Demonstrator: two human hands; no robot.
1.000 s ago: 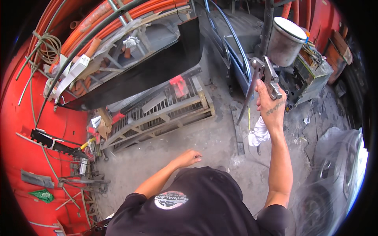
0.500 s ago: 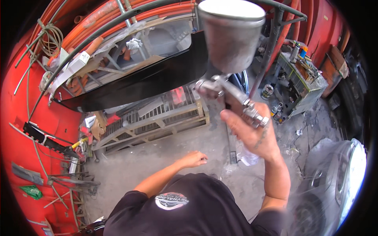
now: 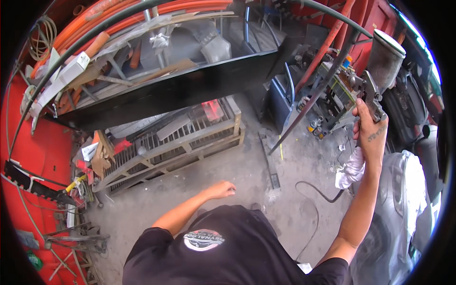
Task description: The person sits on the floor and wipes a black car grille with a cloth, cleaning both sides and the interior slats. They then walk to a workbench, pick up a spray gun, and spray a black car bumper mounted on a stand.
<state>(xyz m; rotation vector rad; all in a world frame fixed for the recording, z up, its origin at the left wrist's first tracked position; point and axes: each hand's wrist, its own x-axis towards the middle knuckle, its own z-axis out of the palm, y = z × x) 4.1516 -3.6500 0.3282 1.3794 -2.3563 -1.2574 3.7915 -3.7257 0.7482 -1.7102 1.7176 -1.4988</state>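
Observation:
My right hand (image 3: 371, 135) is closed around the handle of a metal spray gun (image 3: 366, 90), raised at the far right. A grey cup (image 3: 385, 57) sits on top of the gun. Below the grip hangs a white cloth (image 3: 351, 168), and a dark hose (image 3: 327, 197) trails from there to the floor. My left hand (image 3: 221, 189) is held low in front of my body, its fingers loosely curled with nothing visible in them. Across the view ahead stretches a long glossy black panel (image 3: 166, 99); the spray gun is beyond its right end, apart from it.
Under the panel stand slatted metal ramps (image 3: 190, 137). A dark pole (image 3: 316, 95) slants down to the floor near a blue car door (image 3: 283, 102). A cluttered workbench (image 3: 339, 92) stands behind. At right is a plastic-covered car (image 3: 392, 199); a red wall (image 3: 42, 152) rises at left.
My right hand has carried the spray gun rightward and farther from the camera, past the panel's right end. The view has shifted, revealing the blue door and hose. My left hand stays low and curled.

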